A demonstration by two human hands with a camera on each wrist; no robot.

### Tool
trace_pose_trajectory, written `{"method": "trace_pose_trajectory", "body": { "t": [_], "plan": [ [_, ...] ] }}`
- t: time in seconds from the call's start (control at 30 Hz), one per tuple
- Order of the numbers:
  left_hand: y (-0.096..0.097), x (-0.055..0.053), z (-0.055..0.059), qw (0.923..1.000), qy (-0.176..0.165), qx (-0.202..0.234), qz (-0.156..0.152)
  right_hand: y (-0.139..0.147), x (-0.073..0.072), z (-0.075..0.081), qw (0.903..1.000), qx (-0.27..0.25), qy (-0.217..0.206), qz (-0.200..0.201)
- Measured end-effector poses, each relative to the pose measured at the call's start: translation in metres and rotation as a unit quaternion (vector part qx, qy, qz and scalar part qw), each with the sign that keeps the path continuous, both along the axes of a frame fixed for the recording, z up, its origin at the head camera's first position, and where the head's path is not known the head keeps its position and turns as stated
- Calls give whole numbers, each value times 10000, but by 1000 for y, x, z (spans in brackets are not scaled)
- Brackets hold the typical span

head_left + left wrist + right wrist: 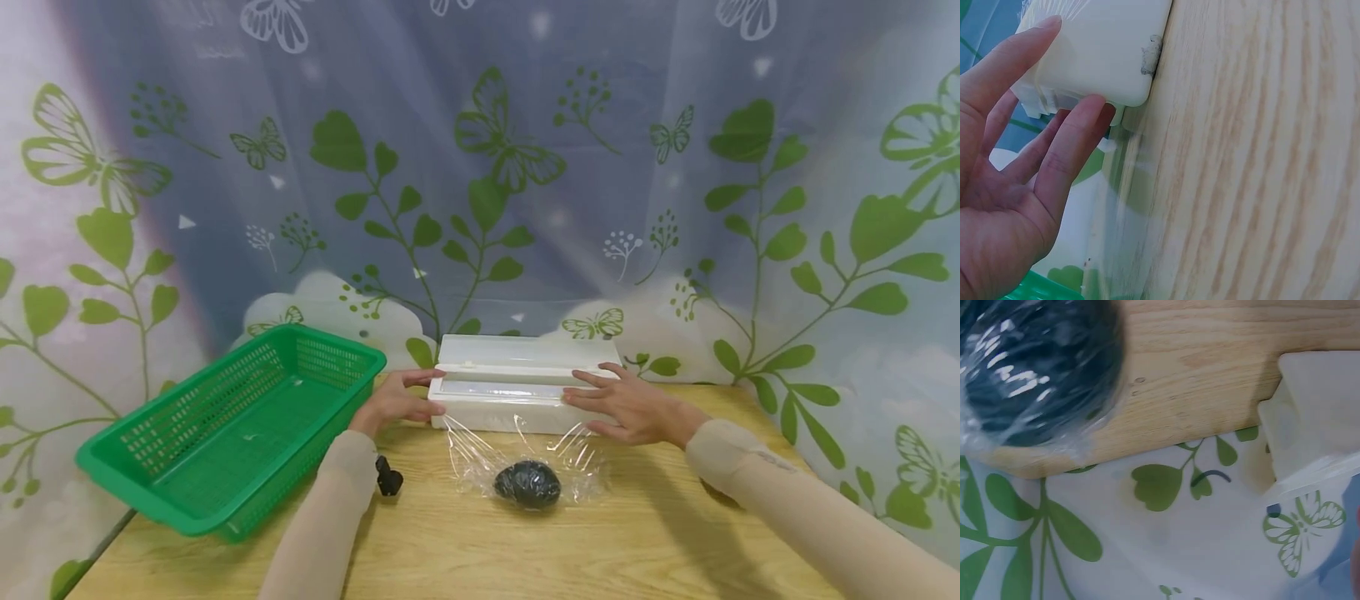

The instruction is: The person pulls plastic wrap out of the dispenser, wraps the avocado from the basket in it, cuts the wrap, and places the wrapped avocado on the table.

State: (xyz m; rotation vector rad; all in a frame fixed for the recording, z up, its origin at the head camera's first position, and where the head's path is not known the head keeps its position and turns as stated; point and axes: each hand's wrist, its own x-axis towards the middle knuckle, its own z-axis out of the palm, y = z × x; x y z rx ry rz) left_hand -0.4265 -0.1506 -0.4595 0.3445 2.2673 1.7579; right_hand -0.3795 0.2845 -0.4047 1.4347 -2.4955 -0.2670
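Note:
A white cling film dispenser (498,416) stands at the back of the table, its clear lid (525,348) raised. Film runs from its front down to a dark oval thing (527,485), much like an avocado, lying wrapped in it. At the dispenser's left end my left hand (393,400) holds the corner, thumb on the front face and fingers around the end (1063,156). My right hand (637,406) rests with spread, straight fingers on the top and front of the right end. In the right wrist view the film-covered dark thing (1041,375) appears large beside the dispenser (1322,412).
A green plastic basket (217,521) stands on the left, close to the left forearm. A small black object (388,478) lies beside the left wrist. Behind the wooden table (465,558) hangs a curtain (637,208) printed with leaves and butterflies.

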Motion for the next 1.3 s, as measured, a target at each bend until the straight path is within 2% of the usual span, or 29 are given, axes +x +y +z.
{"method": "trace_pose_trajectory", "body": {
  "t": [0.27,0.43,0.67,0.8,1.07,1.3],
  "plan": [
    [2,3,1,10000,0,34,38,19,4,1,9998,-153,93,57],
    [3,2,1,10000,8,53,-62,28,6,-2,9994,-201,229,142],
    [1,3,1,10000,-14,33,53,33,5,-4,9985,-266,415,227],
    [0,2,2,10000,-25,24,11,38,4,-5,9985,-289,413,199],
    [-4,1,2,9999,-58,79,63,61,12,-5,9967,-436,681,98],
    [-4,1,2,9999,-26,63,-90,79,17,-3,9955,-478,805,122]
  ]
}}
